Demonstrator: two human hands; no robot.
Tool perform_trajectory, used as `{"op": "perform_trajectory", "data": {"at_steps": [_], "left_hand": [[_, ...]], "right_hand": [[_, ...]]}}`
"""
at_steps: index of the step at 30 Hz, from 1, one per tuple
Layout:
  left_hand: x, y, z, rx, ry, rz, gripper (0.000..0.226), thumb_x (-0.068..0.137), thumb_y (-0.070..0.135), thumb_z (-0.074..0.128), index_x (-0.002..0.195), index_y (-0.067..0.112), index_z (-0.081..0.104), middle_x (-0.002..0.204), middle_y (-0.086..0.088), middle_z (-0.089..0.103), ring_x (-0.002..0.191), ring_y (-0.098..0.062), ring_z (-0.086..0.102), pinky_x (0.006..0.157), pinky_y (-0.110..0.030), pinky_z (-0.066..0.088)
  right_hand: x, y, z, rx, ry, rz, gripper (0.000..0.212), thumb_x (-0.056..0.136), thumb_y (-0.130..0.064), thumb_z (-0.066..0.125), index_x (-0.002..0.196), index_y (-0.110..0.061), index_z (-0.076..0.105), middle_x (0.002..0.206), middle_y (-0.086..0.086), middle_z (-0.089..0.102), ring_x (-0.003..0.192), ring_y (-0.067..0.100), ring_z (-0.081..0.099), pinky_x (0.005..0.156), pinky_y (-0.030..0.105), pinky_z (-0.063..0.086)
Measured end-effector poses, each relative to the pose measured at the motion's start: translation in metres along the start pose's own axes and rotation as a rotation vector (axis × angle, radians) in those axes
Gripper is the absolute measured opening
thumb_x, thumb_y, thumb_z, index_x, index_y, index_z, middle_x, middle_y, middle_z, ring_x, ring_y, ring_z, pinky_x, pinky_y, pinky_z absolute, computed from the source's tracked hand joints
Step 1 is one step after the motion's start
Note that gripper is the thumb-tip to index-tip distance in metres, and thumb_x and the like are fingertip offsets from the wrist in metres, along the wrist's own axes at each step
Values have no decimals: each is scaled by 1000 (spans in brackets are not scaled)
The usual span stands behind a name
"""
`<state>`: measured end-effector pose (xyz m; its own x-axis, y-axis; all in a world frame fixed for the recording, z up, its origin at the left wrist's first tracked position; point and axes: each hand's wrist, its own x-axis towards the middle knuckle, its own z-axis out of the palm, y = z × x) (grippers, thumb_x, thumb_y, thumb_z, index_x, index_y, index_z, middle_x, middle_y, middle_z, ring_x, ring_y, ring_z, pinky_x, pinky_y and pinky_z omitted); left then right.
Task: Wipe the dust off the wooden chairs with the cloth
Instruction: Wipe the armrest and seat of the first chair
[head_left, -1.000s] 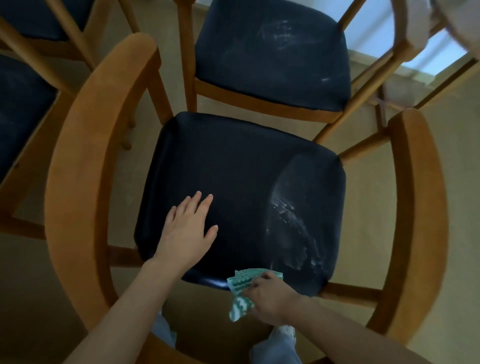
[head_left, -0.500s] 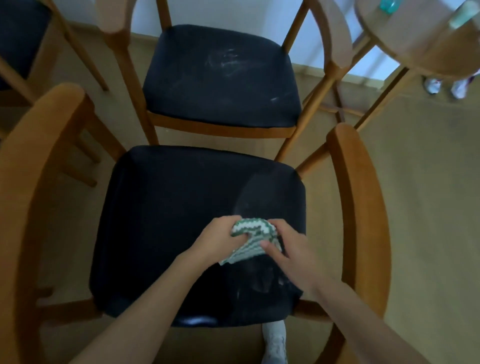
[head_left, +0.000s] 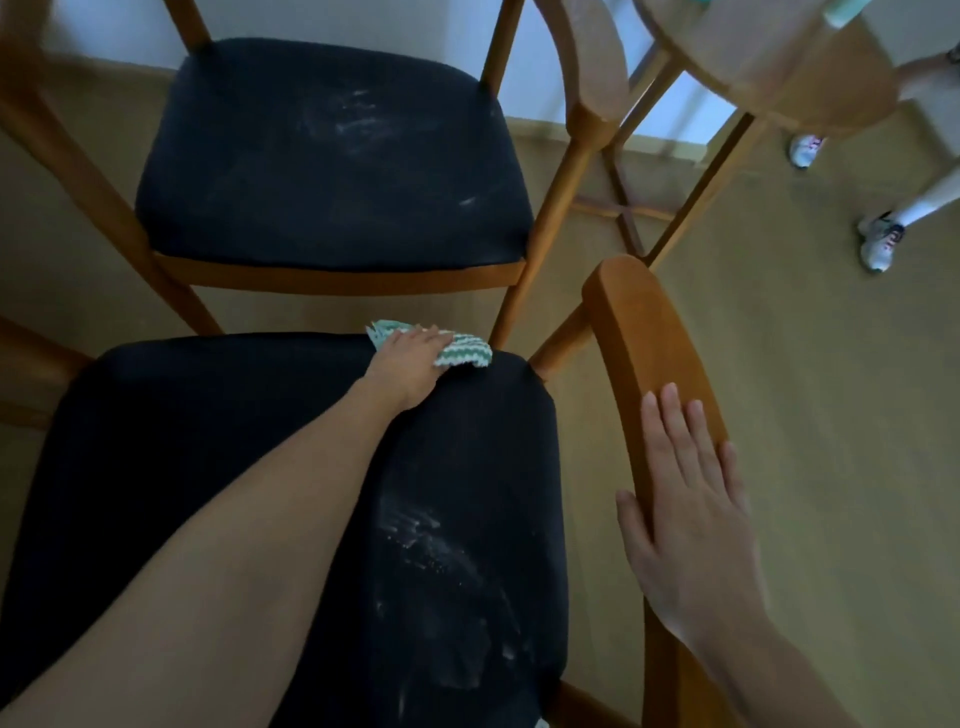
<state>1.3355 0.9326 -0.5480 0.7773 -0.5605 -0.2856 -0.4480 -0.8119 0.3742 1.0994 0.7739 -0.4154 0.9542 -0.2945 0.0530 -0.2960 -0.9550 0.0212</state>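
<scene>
The fingers (head_left: 434, 338) of the left hand (head_left: 408, 364) are laid close together over the cloth (head_left: 465, 356), which is pressed onto the far right corner of the near seat (head_left: 234, 467). Nothing is seen to be pinched. The right hand (head_left: 685, 499) is spread flat on the curved rail (head_left: 641, 332) at the right, and nothing is gripped.

Since the cloth is held down by pressure alone and already overhangs the seat's far edge, it could be pushed off and dropped to the floor (head_left: 810, 415) by a stroke carried too far. The dust patch (head_left: 431, 545) near the right edge lies just beside the forearm and could be smeared by it, or missed. The chair might be rocked if weight is leaned on the rail.

The cloth appears thin, soft and crumpled, with a green and white zigzag. The seat is dark, matt and padded, with rounded corners, and pale streaks show readily on it. The rail is smooth, varnished wood, gently bowed. The far chair (head_left: 332, 171) bears similar streaks.
</scene>
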Motion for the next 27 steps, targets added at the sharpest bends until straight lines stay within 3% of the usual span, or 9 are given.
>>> {"op": "perform_trajectory", "data": {"at_steps": [4,12,17,22,25,27], "left_hand": [[-7,4,19,14,75,-19,47,102,28,35,147,19,27,155,-3,25,143,-20,18,116,-35,5],[-100,10,46,-205,103,193,52,95,6,48,144,20,34,155,2,15,145,-16,8,114,-26,-9],[-189,14,86,-223,72,257,67,84,-1,61,143,20,35,151,3,22,141,-9,7,117,-27,-6],[-271,29,109,-20,-90,321,97,58,15,87,139,25,36,145,1,40,135,-15,32,114,-32,5],[-310,28,123,110,-206,382,102,54,33,88,140,30,33,146,7,38,136,-10,27,113,-35,9],[-319,27,121,171,-296,384,101,55,34,86,140,31,32,148,6,35,139,-14,24,110,-37,13]], "right_hand": [[1,-2,-1,41,-12,-5,67,89,-33,30,150,-18,8,156,3,15,144,12,1,115,31,-3],[0,-3,-6,52,-40,-2,69,90,-31,40,150,-15,10,156,3,11,144,18,4,115,28,-7],[-20,-10,-12,73,-77,18,72,93,-27,51,147,-13,7,154,2,5,143,20,1,116,40,4],[-64,-22,-11,49,-14,23,65,91,-33,45,147,-8,23,153,8,15,142,24,13,112,48,19],[-78,-28,-12,63,-20,42,64,92,-29,52,146,-6,26,152,8,15,141,26,12,112,48,16],[-84,-33,-13,34,-3,43,62,91,-35,39,145,-7,28,151,8,17,140,27,16,110,49,17]]}}
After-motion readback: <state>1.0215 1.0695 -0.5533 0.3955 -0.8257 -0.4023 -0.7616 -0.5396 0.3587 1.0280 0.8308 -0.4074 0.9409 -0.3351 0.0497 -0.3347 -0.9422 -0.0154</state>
